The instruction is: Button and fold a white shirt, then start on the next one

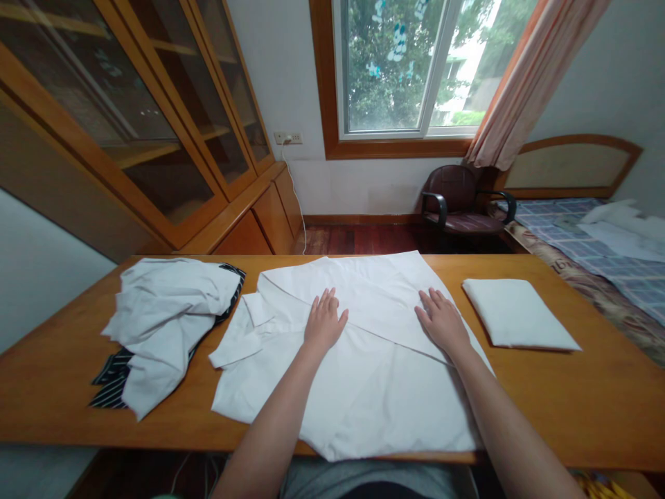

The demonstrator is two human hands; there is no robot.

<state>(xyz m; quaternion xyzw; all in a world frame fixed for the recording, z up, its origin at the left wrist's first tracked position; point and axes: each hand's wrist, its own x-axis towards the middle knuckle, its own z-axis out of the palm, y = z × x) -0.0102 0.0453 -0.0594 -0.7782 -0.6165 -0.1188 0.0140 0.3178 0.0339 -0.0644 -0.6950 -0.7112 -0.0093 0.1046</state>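
A white shirt (364, 388) lies spread on the wooden table in front of me, with its far side folded over toward me. Its collar (258, 310) and a short piece like a sleeve point to the left. My left hand (325, 320) rests flat on the folded layer near the middle, fingers spread. Farther right, my right hand (441, 322) also lies flat on the shirt, close to its right edge, with fingers apart. Neither hand grips the cloth. The shirt's near edge reaches the front edge of the table.
On the left is a crumpled pile of white cloth (166, 305) with black striped cloth (111, 381) under it. A neatly folded white cloth (519, 315) sits on the right of the table (597, 409). Beyond are a glass-door cabinet (181, 229), an armchair (457, 194) and a bed (561, 222).
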